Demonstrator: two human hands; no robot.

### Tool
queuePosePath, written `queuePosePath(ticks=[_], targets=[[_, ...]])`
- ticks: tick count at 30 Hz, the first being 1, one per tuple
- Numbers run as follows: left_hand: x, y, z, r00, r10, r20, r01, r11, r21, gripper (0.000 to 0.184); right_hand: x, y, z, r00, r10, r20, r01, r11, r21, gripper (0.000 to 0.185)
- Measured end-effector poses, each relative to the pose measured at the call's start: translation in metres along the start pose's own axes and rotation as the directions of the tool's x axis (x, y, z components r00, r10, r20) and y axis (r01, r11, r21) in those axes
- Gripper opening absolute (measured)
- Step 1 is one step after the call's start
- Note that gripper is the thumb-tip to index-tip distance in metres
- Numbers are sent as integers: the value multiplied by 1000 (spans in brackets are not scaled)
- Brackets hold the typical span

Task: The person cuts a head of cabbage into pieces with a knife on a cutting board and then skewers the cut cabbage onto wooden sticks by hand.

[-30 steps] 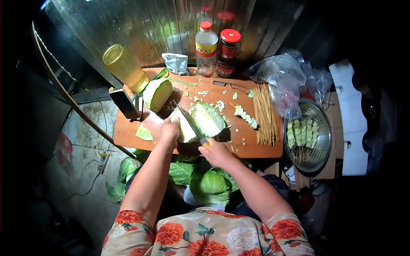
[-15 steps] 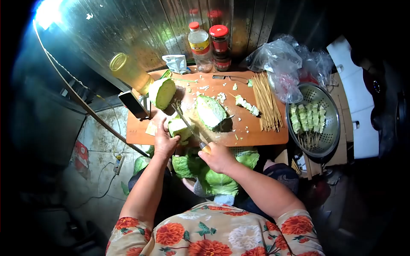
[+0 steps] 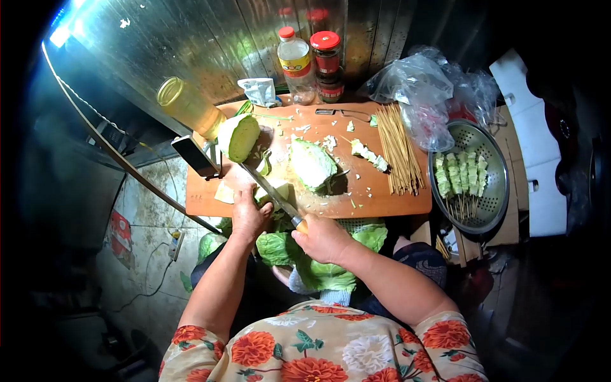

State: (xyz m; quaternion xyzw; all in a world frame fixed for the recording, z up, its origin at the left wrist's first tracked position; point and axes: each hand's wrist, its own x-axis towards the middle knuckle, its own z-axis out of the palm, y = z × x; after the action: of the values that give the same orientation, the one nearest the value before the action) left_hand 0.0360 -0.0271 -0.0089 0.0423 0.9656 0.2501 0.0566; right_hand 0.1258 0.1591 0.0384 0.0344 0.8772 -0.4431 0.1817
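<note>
Cabbage (image 3: 280, 187), one cut piece of it, lay near the close edge of the orange board (image 3: 382, 207). The left hand (image 3: 249, 213) was clamped on its left side, with the fingers and thumb around it. The right hand (image 3: 323, 239) was wrapped tight around the handle of the knife (image 3: 272, 194). The two hands were apart, but near each other.

Half a second before, the knife's tip was close to the big left half (image 3: 238, 138). Now the tip had come down toward the left hand, and the blade lay across the piece. A thin green slice (image 3: 264, 167) now showed just past the blade, well away from the fingers. That looked like a bit had come off, so the cutting seemed to be going on, but the piece was not all cut up. I could not tell if the blade had gone into it.

The other big half (image 3: 312, 165) sat in the same place, to the right. Farther right lay the thin sticks (image 3: 400, 153).
</note>
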Motion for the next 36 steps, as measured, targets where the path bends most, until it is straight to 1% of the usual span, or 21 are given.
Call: queuePosePath(ticks=[2,8,10,12,13,15,16,18,20,22,24,25,26,27,28,29,30,32,33,34,36], targets=[[1,7,-4,1000,-11,15,11,1000,-6,59,7,-2,-7,996,37,77,-33,999,-43,45],[7,7,-7,999,-15,34,15,1000,-11,56,34,-1,-8,976,123,177,-98,985,-142,43],[7,10,-11,998,-39,55,39,999,-3,55,49,13,7,975,152,164,-130,981,-141,44],[7,9,-13,999,19,27,-21,999,49,57,58,27,21,972,182,148,-162,977,-139,44],[13,-5,-10,999,19,28,-20,999,50,57,57,31,28,981,168,94,-155,979,-131,44],[31,-32,-5,980,-95,173,149,930,-335,53,54,36,35,987,156,41,-150,981,-126,43],[32,-25,-20,973,-137,186,203,893,-402,49,52,37,34,989,141,38,-136,984,-117,43],[47,-54,-16,996,-92,12,92,958,-272,49,47,35,32,992,125,33,-120,986,-113,43],[54,-59,-25,993,-76,-89,61,986,-158,48,38,27,27,995,92,22,-90,992,-90,42],[56,-60,-30,990,-123,-71,110,980,-164,46,30,25,23,999,49,0,-49,997,-57,41],[56,-53,-36,968,-249,32,247,968,52,44,23,18,12,1000,3,-27,-4,1000,-25,41],[57,-57,-31,983,-182,-13,181,966,182,45,18,12,4,999,4,-41,-3,1000,11,40],[57,-58,-26,983,-181,-15,181,967,182,45,14,7,-2,999,6,-53,-3,999,48,40],[52,-42,-26,995,-56,-81,73,972,223,45,11,4,-6,999,4,-54,-2,999,48,40],[49,-29,-24,987,74,-140,-33,962,271,46,8,3,-9,991,-28,-129,37,997,69,38],[52,-22,-18,986,143,-90,-131,983,130,47,7,3,-12,977,-59,-205,78,993,87,37],[52,-6,-18,990,144,5,-144,989,-19,47,6,5,-13,976,-60,-208,79,993,85,37],[65,-6,11,982,189,28,-184,975,-125,49,4,9,-15,931,-130,-341,206,958,198,32],[71,-4,24,983,184,11,-181,976,-124,51,1,7,-21,909,-176,-379,237,964,122,30],[78,-2,36,984,179,-6,-178,976,-125,52,-2,5,-26,907,-175,-382,235,965,118,30],[86,2,53,984,179,-10,-179,978,-104,55,-9,2,-36,929,-112,-354,168,977,133,32]])
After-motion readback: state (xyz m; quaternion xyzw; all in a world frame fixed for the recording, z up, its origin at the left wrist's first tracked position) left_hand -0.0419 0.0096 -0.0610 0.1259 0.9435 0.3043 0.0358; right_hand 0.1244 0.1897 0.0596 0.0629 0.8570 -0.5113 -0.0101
